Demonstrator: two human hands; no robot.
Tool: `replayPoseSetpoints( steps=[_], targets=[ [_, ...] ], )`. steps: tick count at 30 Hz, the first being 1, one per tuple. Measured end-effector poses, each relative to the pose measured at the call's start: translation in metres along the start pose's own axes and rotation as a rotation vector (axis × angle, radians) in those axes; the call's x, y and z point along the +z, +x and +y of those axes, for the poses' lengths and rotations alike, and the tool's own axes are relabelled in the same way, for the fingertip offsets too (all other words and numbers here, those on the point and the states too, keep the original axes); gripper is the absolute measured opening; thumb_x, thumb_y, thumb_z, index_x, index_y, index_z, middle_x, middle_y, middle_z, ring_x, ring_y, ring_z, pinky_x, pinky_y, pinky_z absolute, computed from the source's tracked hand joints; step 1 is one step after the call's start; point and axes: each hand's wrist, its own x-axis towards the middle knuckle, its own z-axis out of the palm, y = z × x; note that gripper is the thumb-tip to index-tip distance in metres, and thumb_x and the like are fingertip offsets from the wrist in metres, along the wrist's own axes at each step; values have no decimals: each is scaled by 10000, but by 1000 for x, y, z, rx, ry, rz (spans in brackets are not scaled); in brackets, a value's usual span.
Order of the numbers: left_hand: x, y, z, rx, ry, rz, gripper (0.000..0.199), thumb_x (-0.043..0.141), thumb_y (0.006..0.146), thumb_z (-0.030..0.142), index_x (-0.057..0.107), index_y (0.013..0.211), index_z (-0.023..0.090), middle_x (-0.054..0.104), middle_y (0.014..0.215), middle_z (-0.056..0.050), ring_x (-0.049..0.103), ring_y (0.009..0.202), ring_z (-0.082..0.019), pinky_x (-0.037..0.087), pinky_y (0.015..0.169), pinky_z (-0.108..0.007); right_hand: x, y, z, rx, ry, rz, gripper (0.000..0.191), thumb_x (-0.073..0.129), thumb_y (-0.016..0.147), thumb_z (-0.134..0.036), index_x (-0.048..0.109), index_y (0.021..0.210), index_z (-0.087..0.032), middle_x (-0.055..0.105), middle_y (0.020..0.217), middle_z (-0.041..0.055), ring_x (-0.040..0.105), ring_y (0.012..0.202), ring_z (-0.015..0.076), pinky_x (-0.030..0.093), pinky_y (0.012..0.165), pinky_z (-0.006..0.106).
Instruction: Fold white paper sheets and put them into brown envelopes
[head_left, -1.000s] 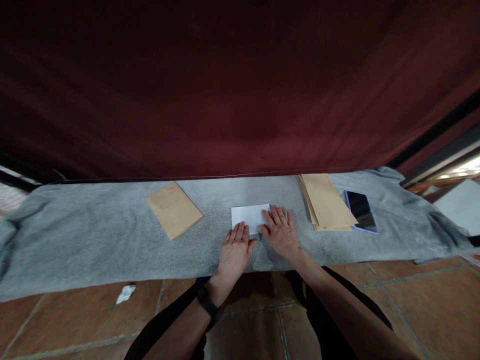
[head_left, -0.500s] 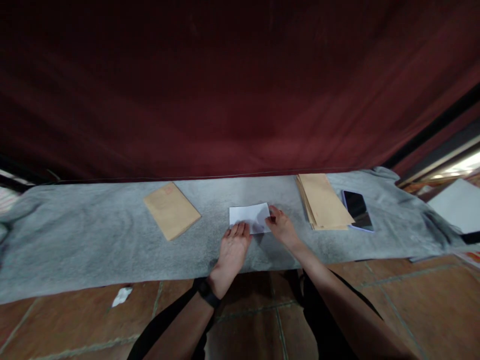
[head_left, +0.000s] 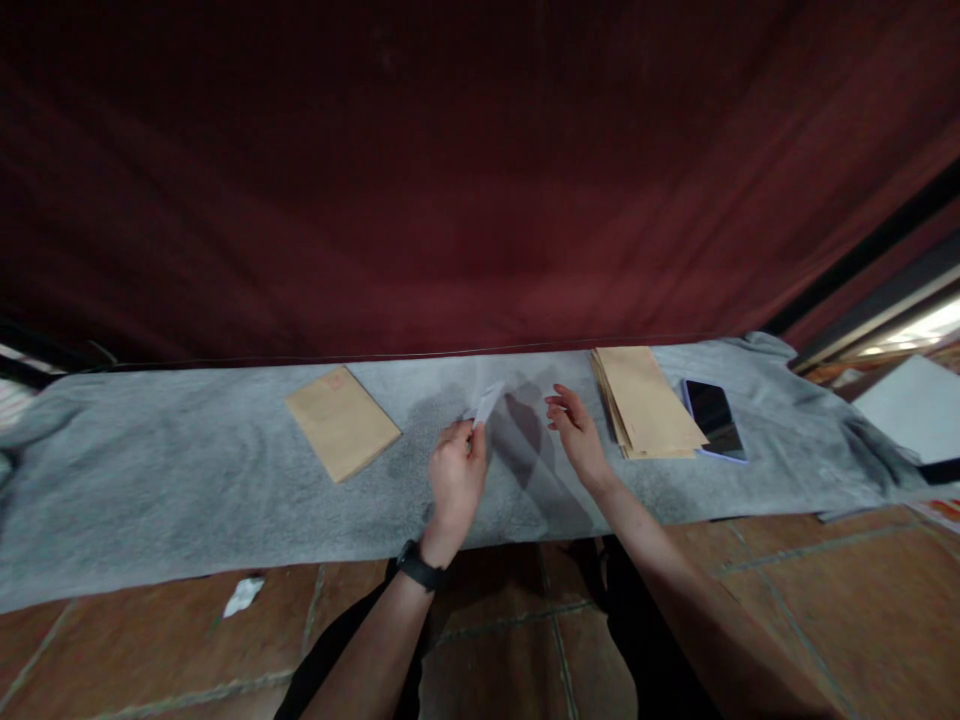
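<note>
My left hand [head_left: 459,470] grips a folded white paper [head_left: 487,402] between thumb and fingers, tilted up off the grey cloth [head_left: 225,480]. Fingers apart and holding nothing, my right hand [head_left: 576,430] hovers over the cloth, between the paper and a stack of brown envelopes [head_left: 649,405]. On the left part of the cloth lies another brown envelope [head_left: 345,422], set at an angle with a small reddish mark near its top corner.
A dark-screened phone [head_left: 716,420] lies right of the stack, partly against it. White sheets [head_left: 915,410] sit at the far right. Behind the cloth rises a dark red surface [head_left: 465,220]. A crumpled white scrap [head_left: 244,595] is on the tiled floor.
My left hand has lifted the white paper off the cloth and tilted it. My right hand has let go of its edge and moved slightly right, its fingers spread.
</note>
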Motion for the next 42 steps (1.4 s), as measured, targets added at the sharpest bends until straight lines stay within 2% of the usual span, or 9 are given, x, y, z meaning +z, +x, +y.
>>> replayPoseSetpoints(
  steps=[2,5,9,12,18,23,28,36,42],
  targets=[
    [-2,8,-1,-199,-409,54,259,593,904,405,702,868,172,711,807,-47,655,717,-173,507,663,-274,2,-3,1,75,51,-26,547,553,920,-422,530,1416,-192,678,1254,126,666,1064,231,562,891,377],
    [2,11,-1,-417,-901,39,318,759,733,408,689,920,160,736,915,-48,663,732,-143,537,660,-257,11,-13,1,151,137,-153,535,569,929,-465,557,1388,-188,711,1211,125,694,1051,242,588,843,373],
    [16,0,-1,-587,-1039,-70,325,820,632,325,669,873,168,746,942,-58,697,811,-165,587,780,-326,18,-19,1,210,255,-259,466,603,901,-519,676,1196,-166,760,1060,112,722,901,229,590,721,331],
    [20,-3,-7,-659,-1014,-147,277,806,647,298,656,850,184,753,934,-63,715,840,-187,594,788,-343,13,-11,5,188,198,-196,358,681,796,-459,724,1003,-170,759,866,47,671,730,185,536,611,275],
    [6,10,-35,-629,-779,-69,409,804,681,307,645,1033,172,713,804,-11,687,684,-148,514,573,-228,-3,3,20,91,-33,-242,193,600,772,-324,715,855,-193,690,699,-26,601,617,150,449,544,232],
    [7,7,-44,-410,-330,-199,575,719,771,211,552,1319,168,638,661,54,595,521,-134,443,528,-236,-6,-7,19,-22,-518,-137,309,564,863,-248,679,1149,-238,753,923,27,692,819,223,527,722,305],
    [9,4,-36,-207,123,-206,580,651,841,198,526,1407,169,708,775,-16,694,725,-221,489,680,-299,-1,-21,5,-114,-1010,-80,426,511,960,-240,554,1377,-166,712,1132,141,668,1029,302,513,915,408],
    [9,7,-32,-171,214,-260,481,615,885,184,565,1363,194,737,869,-32,697,768,-195,494,700,-270,28,-45,14,-477,-1030,-330,479,411,1055,-365,491,1486,-174,462,1570,108,419,1442,245,328,1204,433],
    [9,11,-34,-176,221,-290,463,615,908,173,557,1367,168,737,866,-34,700,789,-195,506,736,-279,32,-55,30,-428,-1118,-213,509,389,1068,-396,450,1528,-188,347,1632,121,356,1494,280,280,1223,480]
  ],
)
